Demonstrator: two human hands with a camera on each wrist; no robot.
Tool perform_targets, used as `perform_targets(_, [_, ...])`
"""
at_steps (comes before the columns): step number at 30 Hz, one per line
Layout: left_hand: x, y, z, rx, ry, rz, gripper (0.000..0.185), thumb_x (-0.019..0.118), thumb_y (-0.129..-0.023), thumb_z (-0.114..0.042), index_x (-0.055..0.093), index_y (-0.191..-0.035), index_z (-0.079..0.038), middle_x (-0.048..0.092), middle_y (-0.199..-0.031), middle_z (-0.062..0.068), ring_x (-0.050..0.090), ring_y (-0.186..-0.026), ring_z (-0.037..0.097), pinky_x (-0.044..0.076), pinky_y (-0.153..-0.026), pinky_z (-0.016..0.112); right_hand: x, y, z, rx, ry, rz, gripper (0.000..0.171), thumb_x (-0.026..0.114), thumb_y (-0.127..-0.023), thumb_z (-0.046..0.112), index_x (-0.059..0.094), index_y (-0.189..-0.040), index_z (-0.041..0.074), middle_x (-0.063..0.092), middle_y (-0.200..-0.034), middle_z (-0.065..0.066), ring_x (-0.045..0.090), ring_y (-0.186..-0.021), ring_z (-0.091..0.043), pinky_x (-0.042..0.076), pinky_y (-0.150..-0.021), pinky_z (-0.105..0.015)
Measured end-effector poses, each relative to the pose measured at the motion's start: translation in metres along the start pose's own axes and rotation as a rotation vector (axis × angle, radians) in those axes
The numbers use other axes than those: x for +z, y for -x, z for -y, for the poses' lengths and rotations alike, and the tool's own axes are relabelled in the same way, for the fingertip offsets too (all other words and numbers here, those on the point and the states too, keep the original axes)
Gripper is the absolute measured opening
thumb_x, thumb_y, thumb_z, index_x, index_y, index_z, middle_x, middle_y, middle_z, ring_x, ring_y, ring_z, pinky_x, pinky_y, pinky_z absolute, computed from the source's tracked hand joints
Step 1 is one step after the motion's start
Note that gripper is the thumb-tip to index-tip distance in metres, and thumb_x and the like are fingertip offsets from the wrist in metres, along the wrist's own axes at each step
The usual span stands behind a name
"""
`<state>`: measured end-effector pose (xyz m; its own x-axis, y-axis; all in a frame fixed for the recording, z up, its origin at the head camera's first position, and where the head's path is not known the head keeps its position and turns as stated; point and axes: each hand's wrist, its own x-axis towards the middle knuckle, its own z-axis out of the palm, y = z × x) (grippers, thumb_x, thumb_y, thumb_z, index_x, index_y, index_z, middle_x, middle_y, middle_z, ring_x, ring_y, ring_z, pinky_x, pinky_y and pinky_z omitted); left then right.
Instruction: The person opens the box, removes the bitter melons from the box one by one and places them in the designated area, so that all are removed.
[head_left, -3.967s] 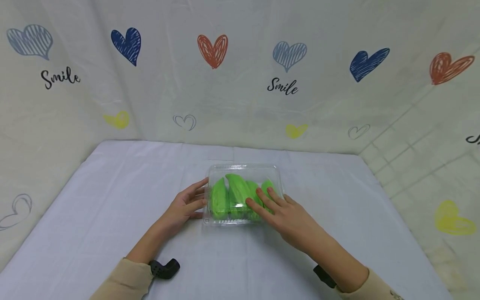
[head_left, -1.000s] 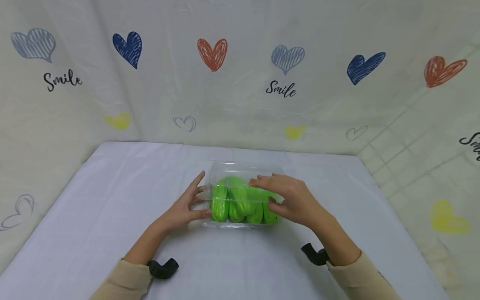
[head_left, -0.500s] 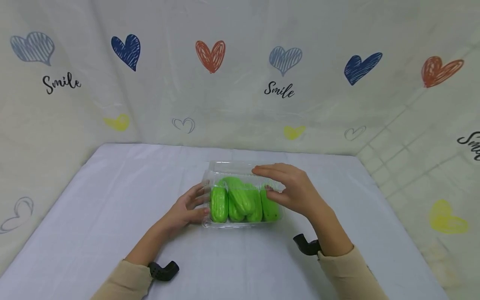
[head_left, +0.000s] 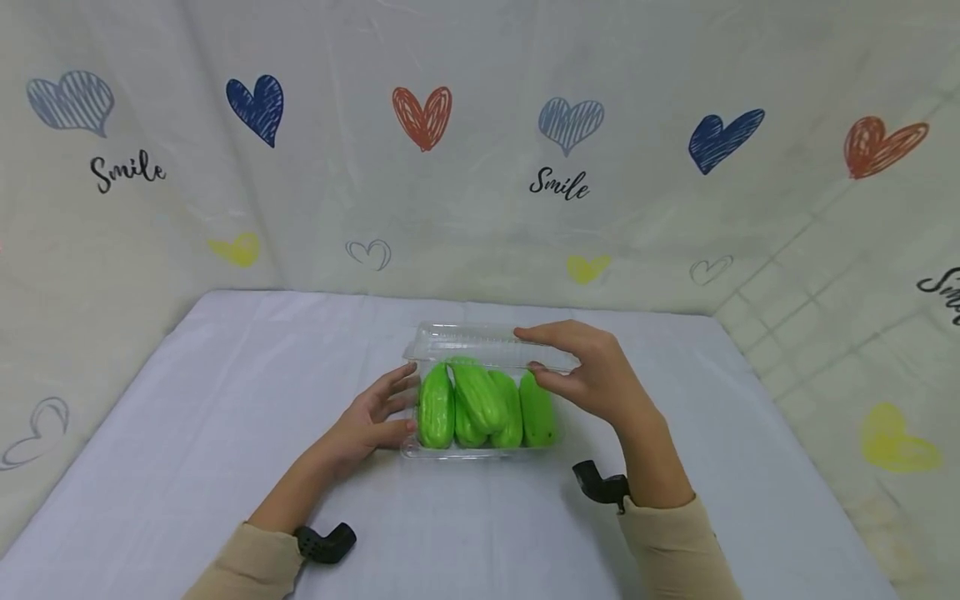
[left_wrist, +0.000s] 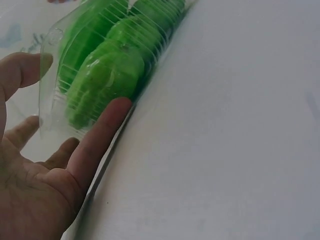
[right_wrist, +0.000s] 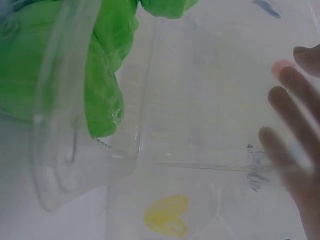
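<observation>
In the head view a clear plastic clamshell box (head_left: 483, 454) sits mid-table, holding several long, ridged green vegetables (head_left: 480, 400). Its hinged lid (head_left: 465, 343) is tipped up and back. My right hand (head_left: 588, 367) pinches the lid's right part between thumb and fingers. Through the clear plastic in the right wrist view, those fingers (right_wrist: 292, 145) show blurred. At the box's left side, my left hand (head_left: 367, 421) steadies it with extended fingers. The left wrist view shows the thumb (left_wrist: 97, 140) along the wall and another fingertip at the rim.
A white cloth (head_left: 300, 350) covers the table. Behind it hangs a pale backdrop (head_left: 480, 208) printed with hearts and "Smile". Black camera mounts (head_left: 326, 543) stick out from both wrists, beside beige sleeves.
The right hand has gone from resting flat over the box to pinching the lid, lifting it up and back. The vegetables now lie uncovered. The left hand stays at the left side.
</observation>
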<state>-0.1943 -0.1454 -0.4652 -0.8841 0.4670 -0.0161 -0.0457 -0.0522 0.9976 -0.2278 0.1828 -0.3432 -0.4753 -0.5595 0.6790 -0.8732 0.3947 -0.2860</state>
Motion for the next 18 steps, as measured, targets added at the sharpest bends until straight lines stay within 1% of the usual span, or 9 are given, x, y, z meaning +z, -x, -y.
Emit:
perform_targets(3, [0.000, 0.000, -0.001, -0.008, -0.002, -0.001, 0.074, 0.064, -0.085, -0.009, 0.026, -0.142, -0.037, 0.021, -0.149, 0.008, 0.027, -0.133, 0.029, 0.048, -0.082, 0.045, -0.003, 0.001, 0.000, 0.023, -0.029, -0.036, 0.042, 0.074, -0.070, 0.001, 0.067, -0.110, 0.009, 0.067, -0.107, 0.003, 0.061, -0.099, -0.013, 0.044, -0.085, -0.019])
perform_targets(7, [0.001, 0.000, 0.002, -0.029, 0.002, 0.002, 0.074, 0.062, -0.086, -0.009, 0.025, -0.142, -0.040, 0.024, -0.147, 0.005, 0.028, -0.133, 0.027, 0.047, -0.083, 0.044, -0.011, 0.001, 0.007, 0.057, -0.061, -0.099, 0.041, 0.073, -0.067, -0.008, 0.067, -0.106, 0.002, 0.068, -0.103, -0.007, 0.062, -0.096, -0.020, 0.044, -0.086, -0.020])
perform_targets(9, [0.001, 0.000, 0.003, -0.029, 0.009, 0.009, 0.075, 0.062, -0.086, -0.009, 0.023, -0.143, -0.038, 0.025, -0.147, 0.004, 0.027, -0.133, 0.027, 0.047, -0.083, 0.044, -0.015, 0.000, 0.012, 0.087, -0.064, -0.126, 0.040, 0.072, -0.066, -0.011, 0.066, -0.105, -0.002, 0.067, -0.102, -0.012, 0.062, -0.097, -0.023, 0.044, -0.086, -0.021])
perform_targets(11, [0.001, 0.000, 0.003, -0.027, 0.011, 0.011, 0.076, 0.062, -0.086, -0.009, 0.022, -0.144, -0.035, 0.026, -0.146, 0.004, 0.028, -0.133, 0.027, 0.048, -0.082, 0.045, -0.018, 0.000, 0.016, 0.131, -0.060, -0.142, 0.041, 0.071, -0.067, -0.013, 0.065, -0.106, -0.004, 0.066, -0.104, -0.014, 0.061, -0.098, -0.025, 0.046, -0.085, -0.025])
perform_targets(14, [0.000, 0.001, 0.003, -0.019, 0.012, 0.011, 0.077, 0.062, -0.086, -0.008, 0.020, -0.145, -0.030, 0.024, -0.147, 0.005, 0.027, -0.133, 0.028, 0.048, -0.081, 0.045, -0.020, 0.002, 0.015, 0.202, -0.057, -0.148, 0.043, 0.068, -0.070, -0.013, 0.063, -0.111, -0.003, 0.065, -0.110, -0.013, 0.060, -0.102, -0.025, 0.049, -0.082, -0.034])
perform_targets(16, [-0.001, 0.001, 0.002, -0.012, 0.008, 0.006, 0.076, 0.062, -0.086, -0.008, 0.020, -0.145, -0.029, 0.023, -0.148, 0.006, 0.026, -0.133, 0.028, 0.048, -0.081, 0.045, -0.018, 0.008, 0.005, 0.243, -0.064, -0.155, 0.047, 0.068, -0.074, -0.009, 0.061, -0.118, 0.004, 0.063, -0.116, -0.007, 0.059, -0.104, -0.021, 0.050, -0.079, -0.035])
perform_targets(18, [-0.001, 0.001, 0.001, -0.001, 0.008, 0.005, 0.075, 0.061, -0.086, -0.007, 0.020, -0.146, -0.028, 0.022, -0.149, 0.005, 0.026, -0.133, 0.029, 0.048, -0.082, 0.046, -0.016, 0.013, -0.005, 0.280, -0.093, -0.166, 0.051, 0.067, -0.076, -0.007, 0.058, -0.124, 0.009, 0.061, -0.120, -0.003, 0.058, -0.105, -0.019, 0.051, -0.079, -0.031])
